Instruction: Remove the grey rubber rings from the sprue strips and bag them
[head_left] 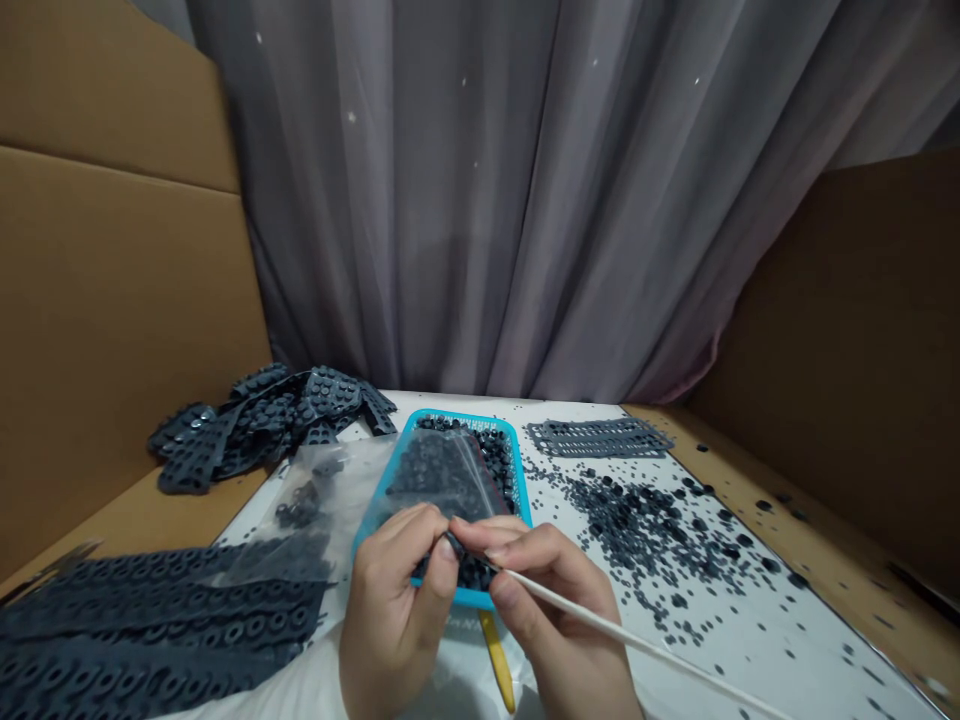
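My left hand (397, 605) is closed, pinching a small black rubber part (453, 543) between thumb and forefinger. In my right hand (559, 615) a thin white rod (630, 636) is gripped between thumb and fingers. It slants down to the lower right, and its near end points toward the black part; whether they touch is hidden by the fingers. Both hands hover over the near end of a blue plastic basket (524, 480) filled with small black rubber parts. A clear plastic bag (300, 535) lies partly across the basket, with some dark pieces under or inside it.
Black rubber sheets with rings (157, 620) lie at the near left, and a heap of similar strips (262, 415) behind them. A perforated sheet (600, 437) and scattered black bits (652, 525) are on the right. A yellow handle (496, 665) sticks out below the basket. Cardboard walls (112, 300) flank both sides.
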